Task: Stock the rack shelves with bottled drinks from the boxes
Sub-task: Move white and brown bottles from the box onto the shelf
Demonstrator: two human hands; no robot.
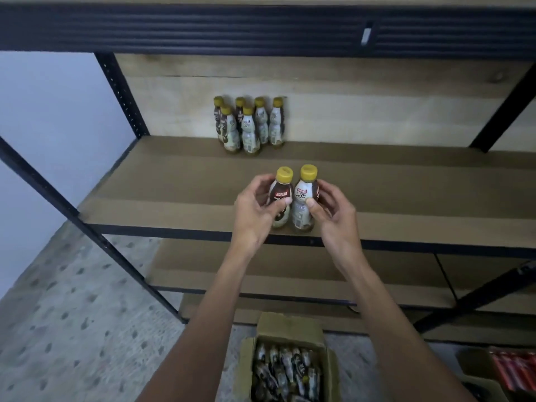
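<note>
Your left hand (255, 208) is curled round the left Kopiko bottle (280, 195), thumb laid across the front of the brown label and fingers wrapped behind it. Your right hand (333, 211) grips the right Kopiko bottle (303, 198) the same way, thumb pressed on the white label and fingers curved round its far side. Both bottles have yellow caps and stand upright, side by side and touching, with their bases on the middle shelf (174, 184) just inside its front edge.

Further back on that shelf, against the wooden back panel (377, 111), six more yellow-capped bottles (250, 124) stand upright in a tight cluster, well apart from the pair you are holding. The dark metal beam (203, 27) of the shelf above runs across the top of the view, and a perforated black upright (120, 91) frames the rack on the left. A lower shelf (290, 275) shows between your forearms.

On the speckled floor (72, 314) below your arms sits an open cardboard box (290, 324), packed with more bottles (285, 369) of the same kind. At the lower right corner, a second box (475, 364) holds red packs (516, 372), which are too blurred to tell apart.
</note>
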